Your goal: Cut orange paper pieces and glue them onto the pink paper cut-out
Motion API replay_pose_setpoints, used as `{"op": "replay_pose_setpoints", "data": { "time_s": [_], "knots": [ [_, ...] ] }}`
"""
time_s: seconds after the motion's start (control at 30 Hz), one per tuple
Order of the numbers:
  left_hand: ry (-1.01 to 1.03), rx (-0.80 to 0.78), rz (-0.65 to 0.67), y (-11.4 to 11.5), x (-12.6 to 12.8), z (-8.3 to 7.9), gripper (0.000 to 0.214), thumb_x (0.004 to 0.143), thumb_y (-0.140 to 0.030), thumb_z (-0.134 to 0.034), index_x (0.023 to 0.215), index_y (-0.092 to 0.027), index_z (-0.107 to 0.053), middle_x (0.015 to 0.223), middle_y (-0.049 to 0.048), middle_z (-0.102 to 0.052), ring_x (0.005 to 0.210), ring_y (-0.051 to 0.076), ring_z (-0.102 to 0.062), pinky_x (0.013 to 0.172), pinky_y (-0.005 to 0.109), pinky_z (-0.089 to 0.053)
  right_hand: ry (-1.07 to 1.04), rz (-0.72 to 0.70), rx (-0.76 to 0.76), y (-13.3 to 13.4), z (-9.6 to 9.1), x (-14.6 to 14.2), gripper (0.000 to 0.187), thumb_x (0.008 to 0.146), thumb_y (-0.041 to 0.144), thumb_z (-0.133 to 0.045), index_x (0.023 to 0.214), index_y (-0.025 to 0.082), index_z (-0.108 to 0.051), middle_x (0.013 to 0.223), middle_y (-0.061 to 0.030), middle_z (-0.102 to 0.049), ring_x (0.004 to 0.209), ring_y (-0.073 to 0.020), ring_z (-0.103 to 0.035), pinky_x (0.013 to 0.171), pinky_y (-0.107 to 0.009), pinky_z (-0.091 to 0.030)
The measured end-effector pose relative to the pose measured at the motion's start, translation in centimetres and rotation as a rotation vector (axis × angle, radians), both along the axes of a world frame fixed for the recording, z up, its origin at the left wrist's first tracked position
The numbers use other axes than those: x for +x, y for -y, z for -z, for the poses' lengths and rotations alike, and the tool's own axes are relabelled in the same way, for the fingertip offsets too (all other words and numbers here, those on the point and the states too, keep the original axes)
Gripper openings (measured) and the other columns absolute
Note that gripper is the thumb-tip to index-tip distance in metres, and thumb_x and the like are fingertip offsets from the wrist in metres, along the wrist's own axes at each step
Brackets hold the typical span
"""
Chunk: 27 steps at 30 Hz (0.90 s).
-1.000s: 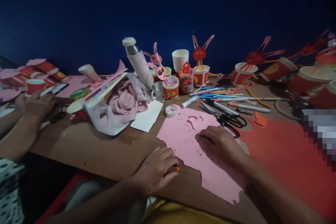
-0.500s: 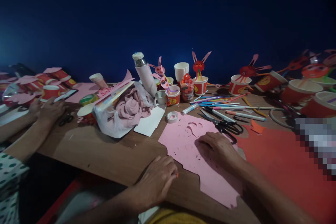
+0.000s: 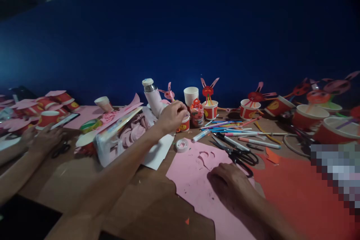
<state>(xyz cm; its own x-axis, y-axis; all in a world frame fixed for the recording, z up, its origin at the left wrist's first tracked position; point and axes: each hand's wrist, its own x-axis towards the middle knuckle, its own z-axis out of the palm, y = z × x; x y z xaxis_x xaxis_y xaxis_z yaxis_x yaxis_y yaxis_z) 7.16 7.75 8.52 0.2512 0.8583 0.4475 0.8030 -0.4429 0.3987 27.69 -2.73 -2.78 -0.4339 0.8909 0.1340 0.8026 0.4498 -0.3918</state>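
My left hand (image 3: 172, 117) reaches over the table, its fingers pinched together; whatever is in them, if anything, is too small to make out. It covers most of a red paper cup (image 3: 185, 123) and part of a pink paper rabbit (image 3: 168, 94). Beside it stands a clear jar of red pieces (image 3: 197, 114). My right hand (image 3: 226, 176) rests on a cut sheet of pink paper (image 3: 191, 187), fingers curled under and their tips hidden. Black-handled scissors (image 3: 234, 153) lie just beyond it, with a roll of tape (image 3: 182, 145) to the left.
A flask (image 3: 152, 99) stands behind a plastic bag (image 3: 102, 150). Several pens (image 3: 258, 142) lie at the right, near red paper (image 3: 303, 191). Rabbit-topped cups (image 3: 210, 111) line the back. Another person's hands (image 3: 46, 138) rest at the left.
My left hand has moved up and forward from the table's near edge to the cups. A small orange scrap now lies on the table. My right hand stays on the pink paper. The view has tilted up.
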Motion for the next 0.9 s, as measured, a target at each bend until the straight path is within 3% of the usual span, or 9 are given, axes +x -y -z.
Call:
{"op": "replay_pose_setpoints", "data": {
  "time_s": [0.13,0.3,0.37,0.5,0.6,0.67,0.8,0.9],
  "knots": [
    [-0.089,-0.037,-0.016,-6.1,2.1,-0.3,0.014,0.081,-0.016,-0.047,0.073,-0.012,-0.058,0.079,0.0034,-0.059,0.074,0.016,-0.056,0.07,0.03,-0.045,0.002,0.078,-0.062,0.2,-0.2,-0.1,0.029,0.084,0.025,-0.041,0.063,0.022,-0.061,0.07,-0.0002,-0.061,0.067,-0.0139,-0.051,0.057,-0.025,-0.028],
    [-0.206,-0.115,0.053,-9.5,2.6,1.1,0.027,0.085,-0.032,-0.051,0.106,-0.014,-0.053,0.103,0.0061,-0.057,0.086,0.017,-0.058,0.073,0.036,-0.05,-0.045,0.03,0.0,0.0,0.7,0.3,0.026,0.084,0.024,-0.042,0.065,0.024,-0.06,0.069,0.0001,-0.059,0.068,-0.0149,-0.052,0.059,-0.026,-0.031],
    [-0.221,-0.116,0.076,-10.1,2.4,1.4,0.023,0.085,-0.029,-0.051,0.101,-0.013,-0.056,0.097,0.0052,-0.059,0.082,0.016,-0.059,0.071,0.035,-0.05,-0.042,-0.001,0.033,-0.2,1.0,0.4,0.026,0.084,0.024,-0.043,0.063,0.023,-0.058,0.066,-0.0005,-0.058,0.065,-0.0148,-0.052,0.061,-0.026,-0.032],
    [-0.195,-0.092,0.089,-9.7,2.4,0.7,0.014,0.079,-0.016,-0.053,0.072,-0.008,-0.062,0.069,0.0016,-0.059,0.065,0.013,-0.055,0.064,0.027,-0.044,-0.039,-0.017,0.042,-0.4,1.1,0.4,0.027,0.085,0.024,-0.042,0.064,0.021,-0.059,0.066,-0.0013,-0.059,0.065,-0.0145,-0.052,0.062,-0.027,-0.032],
    [-0.14,-0.059,0.079,-6.8,2.3,0.2,0.013,0.076,-0.015,-0.053,0.074,-0.007,-0.063,0.075,0.0024,-0.058,0.071,0.013,-0.053,0.067,0.026,-0.04,-0.05,-0.04,0.005,-0.6,1.2,0.5,0.026,0.085,0.021,-0.043,0.069,0.022,-0.063,0.069,-0.0016,-0.061,0.069,-0.0145,-0.054,0.064,-0.027,-0.031],
    [-0.105,-0.069,0.11,-3.1,1.9,0.7,0.012,0.077,-0.017,-0.053,0.078,-0.01,-0.062,0.078,0.0007,-0.057,0.072,0.012,-0.052,0.067,0.024,-0.039,-0.065,-0.073,-0.003,-0.8,1.4,0.6,0.023,0.085,0.02,-0.044,0.073,0.022,-0.064,0.07,-0.0018,-0.062,0.069,-0.0146,-0.054,0.064,-0.028,-0.031],
    [-0.127,-0.25,0.344,6.6,0.3,4.3,0.013,0.08,-0.017,-0.048,0.075,-0.015,-0.06,0.077,0.0013,-0.056,0.075,0.013,-0.052,0.069,0.026,-0.04,-0.087,-0.131,0.023,-1.2,1.9,0.8,0.022,0.084,0.022,-0.045,0.077,0.019,-0.065,0.068,-0.003,-0.062,0.065,-0.0148,-0.053,0.063,-0.028,-0.03],
    [-0.133,-0.445,0.278,13.2,-1.0,7.9,0.015,0.083,-0.015,-0.046,0.077,-0.015,-0.06,0.075,0.0033,-0.056,0.073,0.014,-0.051,0.065,0.025,-0.039,-0.09,-0.128,0.024,-1.3,1.9,0.8,0.024,0.084,0.022,-0.044,0.073,0.018,-0.065,0.067,-0.0033,-0.062,0.065,-0.015,-0.054,0.062,-0.028,-0.03]
  ]
}}
